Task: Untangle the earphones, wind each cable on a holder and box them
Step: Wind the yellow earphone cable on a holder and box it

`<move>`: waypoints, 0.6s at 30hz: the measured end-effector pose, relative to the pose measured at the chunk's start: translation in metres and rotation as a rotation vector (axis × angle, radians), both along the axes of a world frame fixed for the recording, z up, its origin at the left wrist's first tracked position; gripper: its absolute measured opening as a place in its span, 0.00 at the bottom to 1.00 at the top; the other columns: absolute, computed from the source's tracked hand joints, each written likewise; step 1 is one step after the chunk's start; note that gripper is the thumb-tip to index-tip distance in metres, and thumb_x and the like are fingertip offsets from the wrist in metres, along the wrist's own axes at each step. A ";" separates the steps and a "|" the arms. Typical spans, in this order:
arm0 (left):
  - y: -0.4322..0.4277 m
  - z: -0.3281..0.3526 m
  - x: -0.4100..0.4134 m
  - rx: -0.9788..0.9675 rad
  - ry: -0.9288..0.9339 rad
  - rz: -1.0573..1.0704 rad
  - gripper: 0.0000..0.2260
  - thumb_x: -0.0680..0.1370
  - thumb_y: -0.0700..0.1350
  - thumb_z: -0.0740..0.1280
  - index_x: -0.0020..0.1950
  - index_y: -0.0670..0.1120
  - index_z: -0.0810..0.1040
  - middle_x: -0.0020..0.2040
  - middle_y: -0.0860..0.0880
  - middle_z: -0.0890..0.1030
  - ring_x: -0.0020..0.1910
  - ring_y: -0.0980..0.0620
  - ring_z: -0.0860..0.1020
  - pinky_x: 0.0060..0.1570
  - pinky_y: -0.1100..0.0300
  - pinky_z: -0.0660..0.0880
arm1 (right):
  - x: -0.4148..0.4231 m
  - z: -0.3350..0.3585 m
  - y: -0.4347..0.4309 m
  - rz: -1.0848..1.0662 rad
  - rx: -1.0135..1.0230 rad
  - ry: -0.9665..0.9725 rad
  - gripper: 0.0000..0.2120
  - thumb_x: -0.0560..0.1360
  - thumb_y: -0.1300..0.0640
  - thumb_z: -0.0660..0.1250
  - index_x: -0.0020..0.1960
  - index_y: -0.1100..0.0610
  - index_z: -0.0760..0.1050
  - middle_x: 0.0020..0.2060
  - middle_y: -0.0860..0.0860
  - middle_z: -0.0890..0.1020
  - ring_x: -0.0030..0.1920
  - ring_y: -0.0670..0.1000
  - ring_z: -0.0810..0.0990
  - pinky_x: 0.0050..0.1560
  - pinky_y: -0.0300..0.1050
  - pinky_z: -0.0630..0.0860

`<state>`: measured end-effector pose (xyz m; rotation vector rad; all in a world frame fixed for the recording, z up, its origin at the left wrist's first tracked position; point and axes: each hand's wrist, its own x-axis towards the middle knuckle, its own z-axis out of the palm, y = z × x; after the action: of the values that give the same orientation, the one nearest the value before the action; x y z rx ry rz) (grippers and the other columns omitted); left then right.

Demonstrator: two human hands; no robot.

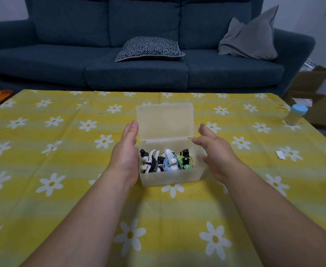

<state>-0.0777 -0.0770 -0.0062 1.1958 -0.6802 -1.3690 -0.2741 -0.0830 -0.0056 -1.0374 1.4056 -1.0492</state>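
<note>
The translucent box [170, 177] sat mid-surface [62, 151], well clear of every edge, with its lid [165, 122] upright and wound earphones [168, 160] inside. The left hand [126, 151] lay flat-fingered against its left wall. The right hand [216, 151] hovered beside the right wall, fingers relaxed, gripping nothing.

box: small frosted translucent plastic box [170, 178], matt and a bit cloudy, hinged lid same stuff
table cover: yellow daisy-print tablecloth [62, 170], smooth, creased along the folds
sofa: dark blue woven-fabric sofa [81, 60], matt
cushion: grey plain cloth cushion [250, 41], soft and crumpled
</note>
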 end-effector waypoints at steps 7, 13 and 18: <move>-0.007 -0.004 0.005 0.029 0.027 -0.106 0.29 0.80 0.66 0.54 0.79 0.56 0.57 0.77 0.60 0.62 0.78 0.55 0.57 0.76 0.45 0.47 | 0.011 0.002 -0.006 -0.017 0.010 -0.141 0.30 0.80 0.57 0.61 0.80 0.50 0.57 0.76 0.41 0.64 0.76 0.48 0.63 0.67 0.47 0.61; -0.007 -0.001 0.009 0.019 0.060 -0.013 0.22 0.80 0.66 0.54 0.68 0.59 0.74 0.66 0.53 0.72 0.70 0.46 0.66 0.73 0.39 0.60 | 0.003 0.007 -0.007 -0.136 0.043 -0.269 0.17 0.81 0.41 0.58 0.64 0.47 0.78 0.55 0.48 0.77 0.58 0.53 0.76 0.51 0.52 0.75; -0.002 0.003 0.007 0.032 0.098 0.041 0.19 0.80 0.63 0.58 0.44 0.49 0.77 0.50 0.49 0.78 0.54 0.45 0.76 0.58 0.47 0.75 | -0.003 0.006 -0.004 -0.196 0.062 -0.355 0.23 0.79 0.35 0.58 0.49 0.54 0.80 0.52 0.55 0.79 0.54 0.59 0.80 0.52 0.58 0.78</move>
<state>-0.0706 -0.0790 -0.0035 1.1536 -0.5632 -1.3993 -0.2771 -0.0873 0.0009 -0.6383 1.2545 -1.2553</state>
